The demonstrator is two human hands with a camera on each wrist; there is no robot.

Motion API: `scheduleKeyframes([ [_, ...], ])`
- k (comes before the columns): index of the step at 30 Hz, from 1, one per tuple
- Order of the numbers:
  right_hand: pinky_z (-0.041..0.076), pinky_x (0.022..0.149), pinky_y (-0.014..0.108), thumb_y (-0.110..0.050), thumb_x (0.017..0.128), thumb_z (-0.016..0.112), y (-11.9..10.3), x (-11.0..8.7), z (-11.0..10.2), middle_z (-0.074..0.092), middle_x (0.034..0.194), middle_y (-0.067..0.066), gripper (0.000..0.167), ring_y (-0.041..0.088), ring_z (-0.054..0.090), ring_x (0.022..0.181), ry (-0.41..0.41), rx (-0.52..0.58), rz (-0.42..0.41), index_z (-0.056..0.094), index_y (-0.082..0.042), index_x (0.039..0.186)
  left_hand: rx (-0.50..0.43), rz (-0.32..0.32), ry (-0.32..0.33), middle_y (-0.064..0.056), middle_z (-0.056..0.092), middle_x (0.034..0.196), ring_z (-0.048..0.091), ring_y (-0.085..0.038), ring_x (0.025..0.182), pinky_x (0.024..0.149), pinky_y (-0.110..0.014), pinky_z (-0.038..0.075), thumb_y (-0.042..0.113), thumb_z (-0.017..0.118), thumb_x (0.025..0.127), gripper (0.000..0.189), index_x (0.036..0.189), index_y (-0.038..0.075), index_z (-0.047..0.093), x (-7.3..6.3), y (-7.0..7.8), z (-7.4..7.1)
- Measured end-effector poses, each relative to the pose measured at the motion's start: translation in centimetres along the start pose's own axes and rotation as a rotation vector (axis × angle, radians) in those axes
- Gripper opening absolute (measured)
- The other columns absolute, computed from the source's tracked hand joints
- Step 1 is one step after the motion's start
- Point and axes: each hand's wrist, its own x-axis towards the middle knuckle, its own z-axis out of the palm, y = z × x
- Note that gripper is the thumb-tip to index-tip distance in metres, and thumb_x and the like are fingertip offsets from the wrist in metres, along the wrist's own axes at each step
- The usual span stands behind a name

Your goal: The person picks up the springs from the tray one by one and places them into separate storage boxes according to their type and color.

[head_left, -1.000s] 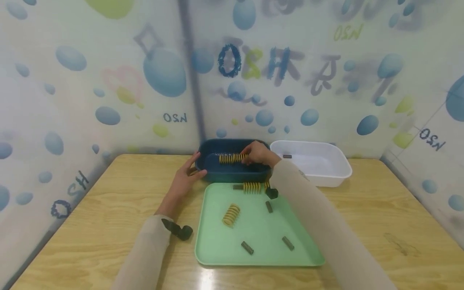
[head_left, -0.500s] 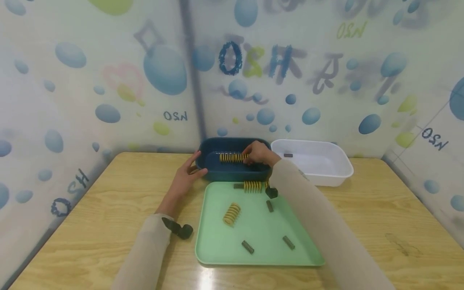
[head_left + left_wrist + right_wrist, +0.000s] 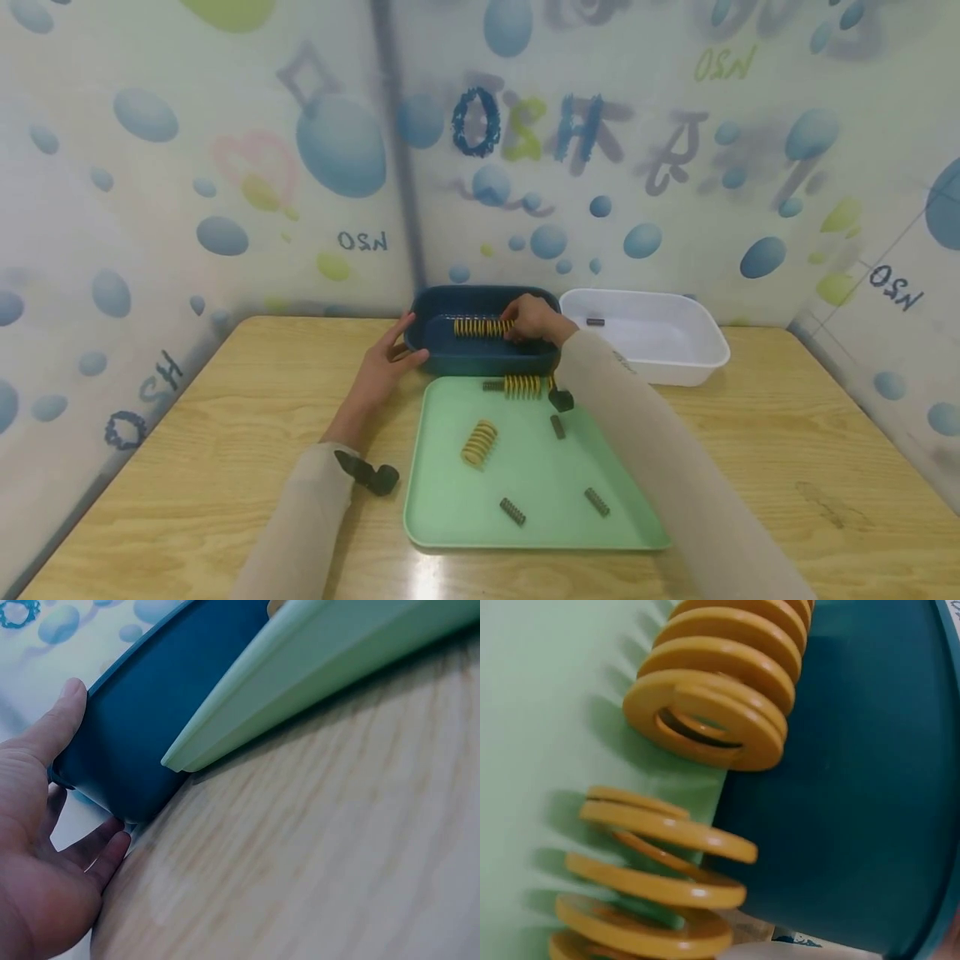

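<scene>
In the head view, my left hand (image 3: pixel 378 367) holds the left end of a dark blue basin (image 3: pixel 480 365). Its thumb lies against the front wall and its other fingers wrap round the end, as the left wrist view shows. Inside the basin, a yellow coil spring (image 3: pixel 468 327) lies lengthwise. My right hand (image 3: pixel 534 319) pinches a second yellow spring (image 3: pixel 500 327) at its right end, lined up with the first. Two more yellow springs (image 3: pixel 712 682) (image 3: pixel 652 877) fill much of the right wrist view, on the tray's far edge beside the basin. The right fingertips are partly hidden there.
A green tray (image 3: pixel 442 525) in front bears a yellow spring (image 3: pixel 478 443) and several small grey springs (image 3: pixel 512 511). To the right of the basin stands a white basin (image 3: pixel 660 337) with one grey spring (image 3: pixel 595 322). A patterned wall (image 3: pixel 300 250) rises behind the wooden table (image 3: pixel 225 400).
The yellow spring in my right hand has settled from a slight tilt into line with its neighbour. My left hand stays on the basin.
</scene>
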Motion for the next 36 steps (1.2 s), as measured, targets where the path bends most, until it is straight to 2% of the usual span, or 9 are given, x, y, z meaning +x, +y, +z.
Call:
scheduleKeyframes([
  [6, 0.054, 0.073, 0.028, -0.006, 0.084, 0.073, -0.1, 0.1, -0.1, 0.064, 0.114, 0.013, 0.04, 0.019, 0.067, 0.085, 0.002, -0.068, 0.004, 0.062, -0.002, 0.123, -0.005, 0.003, -0.004, 0.006, 0.018, 0.158, 0.039, -0.037, 0.131, 0.107, -0.045, 0.032, 0.018, 0.066, 0.092, 0.066, 0.15, 0.02, 0.034, 0.0, -0.1, 0.0],
  [11, 0.053, 0.076, 0.03, -0.008, 0.083, 0.074, -0.3, 0.1, -0.7, 0.064, 0.115, 0.014, 0.045, 0.02, 0.066, 0.086, -0.002, -0.105, -0.008, 0.06, -0.002, 0.126, -0.018, 0.006, 0.002, 0.004, 0.018, 0.158, 0.039, -0.038, 0.13, 0.107, -0.046, 0.033, 0.015, 0.065, 0.092, 0.066, 0.15, 0.016, 0.033, 0.0, 0.1, -0.1],
  [17, 0.053, 0.08, 0.032, -0.006, 0.083, 0.073, -0.5, -0.3, -1.0, 0.061, 0.121, 0.014, 0.046, 0.021, 0.066, 0.088, 0.011, -0.088, -0.01, 0.058, -0.002, 0.127, -0.025, 0.007, 0.004, 0.004, 0.019, 0.158, 0.039, -0.038, 0.13, 0.107, -0.045, 0.033, 0.016, 0.066, 0.091, 0.067, 0.15, 0.018, 0.034, 0.0, 0.3, 0.0],
  [24, 0.053, 0.077, 0.031, -0.005, 0.082, 0.073, -0.4, -0.4, -1.1, 0.065, 0.109, 0.014, 0.046, 0.02, 0.068, 0.082, 0.001, -0.107, -0.027, 0.059, -0.002, 0.126, -0.045, 0.003, 0.002, 0.004, 0.018, 0.158, 0.038, -0.04, 0.131, 0.107, -0.047, 0.032, 0.013, 0.066, 0.092, 0.067, 0.15, 0.015, 0.033, -0.2, 0.4, 0.1],
  [31, 0.054, 0.076, 0.032, -0.005, 0.083, 0.072, -0.3, -0.3, -1.5, 0.063, 0.109, 0.016, 0.044, 0.022, 0.067, 0.083, 0.016, -0.142, -0.072, 0.059, 0.0, 0.125, -0.042, 0.0, 0.001, 0.003, 0.018, 0.158, 0.037, -0.04, 0.132, 0.107, -0.047, 0.032, 0.014, 0.065, 0.092, 0.067, 0.15, 0.013, 0.032, -0.1, 0.2, 0.1],
  [36, 0.053, 0.077, 0.033, -0.006, 0.084, 0.072, -0.3, -0.6, -2.0, 0.064, 0.107, 0.015, 0.045, 0.022, 0.067, 0.084, 0.018, -0.136, -0.074, 0.058, -0.001, 0.127, -0.031, -0.016, 0.002, 0.005, 0.018, 0.158, 0.038, -0.038, 0.132, 0.107, -0.045, 0.032, 0.017, 0.066, 0.092, 0.067, 0.15, 0.016, 0.033, -0.1, 0.2, 0.0],
])
